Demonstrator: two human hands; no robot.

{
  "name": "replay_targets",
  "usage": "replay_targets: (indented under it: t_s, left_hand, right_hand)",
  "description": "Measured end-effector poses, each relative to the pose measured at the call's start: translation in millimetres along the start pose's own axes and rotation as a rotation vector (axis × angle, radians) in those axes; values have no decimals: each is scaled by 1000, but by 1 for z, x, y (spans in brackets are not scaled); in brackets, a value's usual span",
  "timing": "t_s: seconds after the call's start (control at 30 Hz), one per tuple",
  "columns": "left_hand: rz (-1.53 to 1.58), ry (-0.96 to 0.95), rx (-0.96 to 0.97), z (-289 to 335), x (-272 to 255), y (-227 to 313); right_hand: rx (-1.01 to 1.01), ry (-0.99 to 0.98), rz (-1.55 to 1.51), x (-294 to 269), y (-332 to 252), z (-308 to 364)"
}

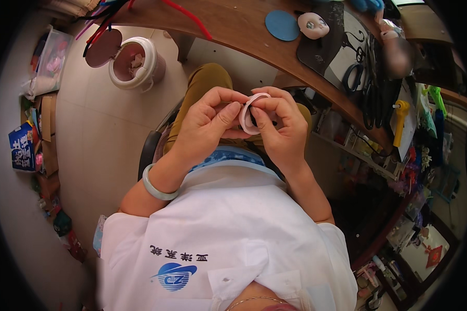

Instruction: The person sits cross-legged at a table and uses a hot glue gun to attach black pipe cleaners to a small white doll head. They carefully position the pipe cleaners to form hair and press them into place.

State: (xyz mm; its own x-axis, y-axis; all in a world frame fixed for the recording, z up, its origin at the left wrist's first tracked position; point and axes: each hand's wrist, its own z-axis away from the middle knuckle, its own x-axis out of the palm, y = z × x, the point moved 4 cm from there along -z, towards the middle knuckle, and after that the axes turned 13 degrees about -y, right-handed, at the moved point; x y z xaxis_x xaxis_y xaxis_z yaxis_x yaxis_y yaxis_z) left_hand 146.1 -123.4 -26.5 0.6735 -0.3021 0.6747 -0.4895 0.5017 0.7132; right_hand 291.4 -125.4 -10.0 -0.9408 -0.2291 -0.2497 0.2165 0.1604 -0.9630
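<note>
Above my lap, both hands hold a pale pink, hollow cup-like piece [245, 115] with a thin rounded rim. It is tilted on edge, and something dark shows inside its opening. My left hand [205, 124] pinches its left side between thumb and fingers. On the other side, my right hand [283, 124] has its thumb pushed into the opening and its fingers curled over the top rim. My fingers cover much of the piece, so its exact kind cannot be made out.
A wooden desk [238, 31] crosses ahead, bearing a doll's face piece [313, 26], a blue disc [282, 26], scissors [353, 78] and a yellow-handled tool [400, 123]. Pipe cleaners [192, 19] overhang its edge. A lidded pink bin [151, 70] stands on the floor at left, near boxes [49, 116].
</note>
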Motion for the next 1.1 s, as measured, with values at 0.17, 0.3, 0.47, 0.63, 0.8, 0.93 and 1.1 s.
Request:
replay_targets:
  t_s: [0.17, 0.3, 0.47, 0.63, 0.8, 0.93, 1.1]
  left_hand:
    - [-130, -23, 21, -1, -5, -3]
    - [-281, 20, 98, 0, -6, -4]
    - [-985, 215, 303, 2, -7, -1]
    - [-1184, 273, 387, 6, -8, -6]
    - [-853, 263, 209, 5, -14, -5]
    - [-174, 101, 158, 3, -16, -18]
    - [-548, -4, 213, 6, -11, -1]
  right_hand:
    - [-29, -47, 119, 0, -9, -2]
    - [-77, -32, 163, 3, -9, -1]
    - [-105, -112, 119, 4, -13, -1]
    - [-51, -184, 154, 6, -10, 2]
    - [92, -159, -318, 10, 14, 2]
    - [140, -153, -476, 2, 16, -1]
    - [154, -121, -600, 2, 20, 3]
